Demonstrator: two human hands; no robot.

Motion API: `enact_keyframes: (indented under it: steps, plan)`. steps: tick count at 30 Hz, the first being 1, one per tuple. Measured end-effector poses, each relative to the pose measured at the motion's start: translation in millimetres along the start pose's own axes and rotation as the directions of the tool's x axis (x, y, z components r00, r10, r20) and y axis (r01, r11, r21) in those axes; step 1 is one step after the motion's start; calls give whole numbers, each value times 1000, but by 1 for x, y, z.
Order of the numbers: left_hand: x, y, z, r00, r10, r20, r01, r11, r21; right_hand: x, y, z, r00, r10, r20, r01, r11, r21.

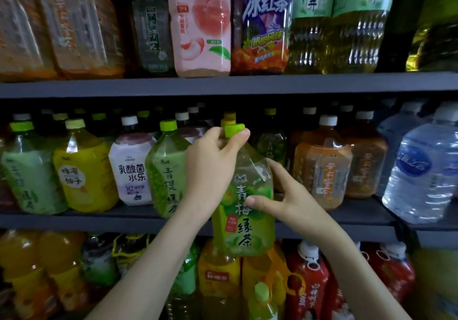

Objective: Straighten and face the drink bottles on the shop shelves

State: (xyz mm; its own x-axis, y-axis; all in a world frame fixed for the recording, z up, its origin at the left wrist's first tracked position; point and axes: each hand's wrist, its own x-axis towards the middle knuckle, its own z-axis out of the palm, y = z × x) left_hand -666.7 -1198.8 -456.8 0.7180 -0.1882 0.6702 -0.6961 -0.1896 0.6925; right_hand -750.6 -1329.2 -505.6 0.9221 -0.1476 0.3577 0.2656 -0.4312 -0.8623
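Note:
A large green plum tea bottle [244, 218] with a green cap is held out in front of the middle shelf [99, 220], its label facing me and its base hanging below the shelf edge. My left hand [213, 168] grips its neck just under the cap. My right hand [285, 195] holds its body from the right, thumb across the label and fingers behind. Beside it on the shelf stand a green grape tea bottle [166, 171] to the left and an orange jasmine tea bottle [322, 168] to the right.
The middle shelf also holds a yellow pomelo bottle [84, 171], a white yoghurt drink bottle [132, 168] and large water bottles [426, 171] at the right. The upper shelf [223, 85] carries tall bottles. Orange and red bottles [309, 282] crowd the lower shelf.

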Motion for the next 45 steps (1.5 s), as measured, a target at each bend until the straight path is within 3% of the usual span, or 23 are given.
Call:
enact_keyframes:
  steps: [3,11,16,21,26,29,31,34,37,39,42,45]
  plan:
    - [-1,6,26,1000,17,11,-17,999,-43,-9,9,-13,984,-35,-174,-3,977,-211]
    - [2,12,93,996,92,1,-92,995,-33,-10,48,-26,819,-118,-562,-118,923,-366]
    - [19,-3,112,991,111,-72,-108,993,35,0,65,-18,804,-203,-559,-90,888,-452]
    - [31,-17,124,985,149,-80,-130,969,211,10,73,-9,802,-231,-550,-90,865,-494]
    - [21,-20,117,978,182,98,-201,946,253,24,74,-1,823,-242,-514,-143,788,-599]
    - [-4,-30,98,946,284,158,-316,919,236,26,79,3,847,-200,-493,-147,803,-578]
    - [-21,-39,75,933,354,68,-360,910,205,24,83,14,836,-203,-510,-126,833,-539]
    - [-41,-59,33,891,419,-174,-381,899,216,22,75,39,777,-239,-583,-48,900,-433]
    - [-49,-87,-2,874,319,-366,-211,929,305,23,58,73,752,-311,-581,113,930,-351]
    - [-49,-105,-17,889,188,-417,-63,953,295,27,50,96,791,-308,-528,187,944,-271]
    - [-45,-124,-32,937,-84,-340,138,981,138,31,42,122,873,-254,-417,181,961,-207]
    - [-40,-137,-41,940,-277,-198,294,954,59,37,41,136,929,-184,-322,138,977,-160]
